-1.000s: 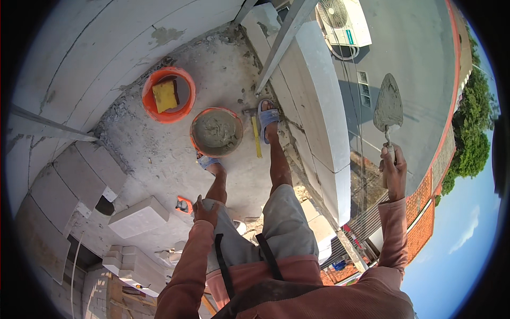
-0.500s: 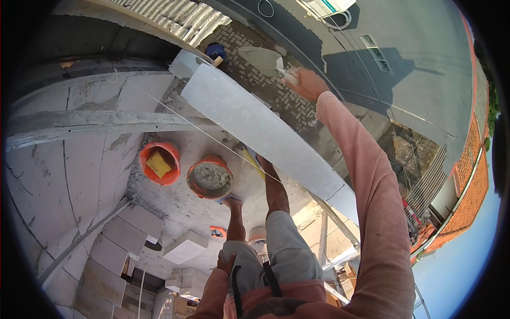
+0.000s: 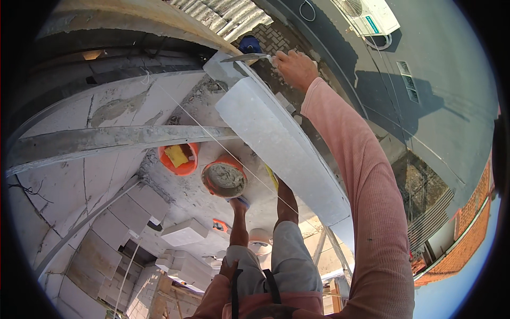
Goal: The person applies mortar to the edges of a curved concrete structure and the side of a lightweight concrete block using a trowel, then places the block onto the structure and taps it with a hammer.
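My right hand (image 3: 296, 70) is closed round the handle of a trowel (image 3: 245, 57), its arm stretched far forward. The blade, seen nearly edge-on, points left over the lower block (image 3: 219, 68) at the far end of a block wall. Wet grey mortar shows on that block's top; whether the blade touches it I cannot tell. Just nearer, a long pale block (image 3: 281, 146) lies along the wall top. My left hand (image 3: 229, 269) rests against my left thigh, holding nothing, its fingers partly in shadow.
A bucket of grey mortar (image 3: 226, 178) stands by my feet, beside an orange bucket (image 3: 186, 169) with a yellow sponge-like piece inside. A taut string (image 3: 196, 125) crosses above them. A concrete beam (image 3: 122, 142) runs at left. A loose white block (image 3: 184, 232) lies on the floor.
My right hand has swung the trowel left, from beyond the wall to above its far end. The blade has turned from broad side to edge-on. My view has shifted, while my left hand stays by the thigh.
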### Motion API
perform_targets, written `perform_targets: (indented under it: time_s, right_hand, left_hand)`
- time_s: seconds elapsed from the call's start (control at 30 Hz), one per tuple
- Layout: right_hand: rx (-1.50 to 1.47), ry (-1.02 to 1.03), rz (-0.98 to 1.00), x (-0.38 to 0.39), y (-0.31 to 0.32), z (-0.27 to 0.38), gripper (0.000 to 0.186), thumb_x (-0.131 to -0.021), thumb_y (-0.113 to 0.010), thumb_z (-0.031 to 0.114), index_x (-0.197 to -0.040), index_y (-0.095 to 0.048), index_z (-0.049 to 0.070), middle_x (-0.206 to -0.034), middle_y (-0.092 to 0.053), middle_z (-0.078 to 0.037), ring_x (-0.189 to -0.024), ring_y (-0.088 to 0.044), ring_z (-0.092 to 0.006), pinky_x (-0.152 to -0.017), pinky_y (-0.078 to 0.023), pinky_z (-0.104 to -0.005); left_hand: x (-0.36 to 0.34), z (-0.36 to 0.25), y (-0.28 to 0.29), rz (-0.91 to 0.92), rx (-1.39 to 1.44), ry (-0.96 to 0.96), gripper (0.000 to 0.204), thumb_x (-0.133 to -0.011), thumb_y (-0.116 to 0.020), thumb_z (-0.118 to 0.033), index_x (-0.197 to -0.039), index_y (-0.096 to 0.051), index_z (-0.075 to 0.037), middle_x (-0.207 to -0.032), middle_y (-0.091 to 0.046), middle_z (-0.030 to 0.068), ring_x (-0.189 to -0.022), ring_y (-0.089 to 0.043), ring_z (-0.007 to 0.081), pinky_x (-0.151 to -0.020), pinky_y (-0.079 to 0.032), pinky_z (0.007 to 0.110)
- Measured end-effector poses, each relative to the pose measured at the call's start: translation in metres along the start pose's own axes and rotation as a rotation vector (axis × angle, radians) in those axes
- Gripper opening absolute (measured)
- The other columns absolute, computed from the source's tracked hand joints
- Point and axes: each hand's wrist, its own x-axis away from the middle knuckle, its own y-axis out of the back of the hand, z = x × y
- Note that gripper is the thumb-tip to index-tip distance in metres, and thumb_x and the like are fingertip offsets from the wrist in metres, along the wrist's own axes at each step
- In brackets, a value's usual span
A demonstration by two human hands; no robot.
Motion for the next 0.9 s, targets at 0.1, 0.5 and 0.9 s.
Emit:
perform_targets:
  time_s: [0.1, 0.5, 0.9]
  right_hand:
    - [-0.115, 0.022, 0.080, -0.001, 0.000, -0.009, 0.023, -0.095, -0.063, 0.019, -0.116, -0.069, 0.013, -0.113, -0.061, -0.003, -0.101, -0.067, -0.0261, -0.088, -0.055, -0.0431]
    - [0.064, 0.233, 0.460, -0.083, 0.040, -0.024, 0.028, -0.087, -0.066, 0.017, -0.115, -0.073, 0.015, -0.116, -0.069, -0.004, -0.110, -0.068, -0.0281, -0.094, -0.049, -0.0481]
    - [-0.043, 0.174, 0.559, -0.130, 0.027, -0.007, 0.039, -0.090, -0.072, 0.034, -0.123, -0.067, 0.014, -0.125, -0.066, -0.007, -0.120, -0.063, -0.0322, -0.098, -0.046, -0.0565]
  left_hand:
    - [0.020, -0.020, -0.005, -0.032, -0.030, 0.002, 0.108, -0.086, -0.071, -0.060, -0.158, -0.020, 0.003, -0.148, -0.044, 0.0328, -0.141, -0.044, 0.0423, -0.115, -0.039, 0.046]
    - [0.047, -0.064, -0.017, -0.039, 0.108, 0.177, 0.110, -0.085, -0.069, -0.058, -0.161, -0.013, 0.000, -0.158, -0.033, 0.0317, -0.147, -0.034, 0.0440, -0.121, -0.030, 0.045]
    - [0.050, -0.063, -0.033, -0.021, 0.197, 0.199, 0.114, -0.084, -0.068, -0.062, -0.163, -0.009, -0.004, -0.160, -0.029, 0.0328, -0.150, -0.030, 0.0455, -0.124, -0.027, 0.045]
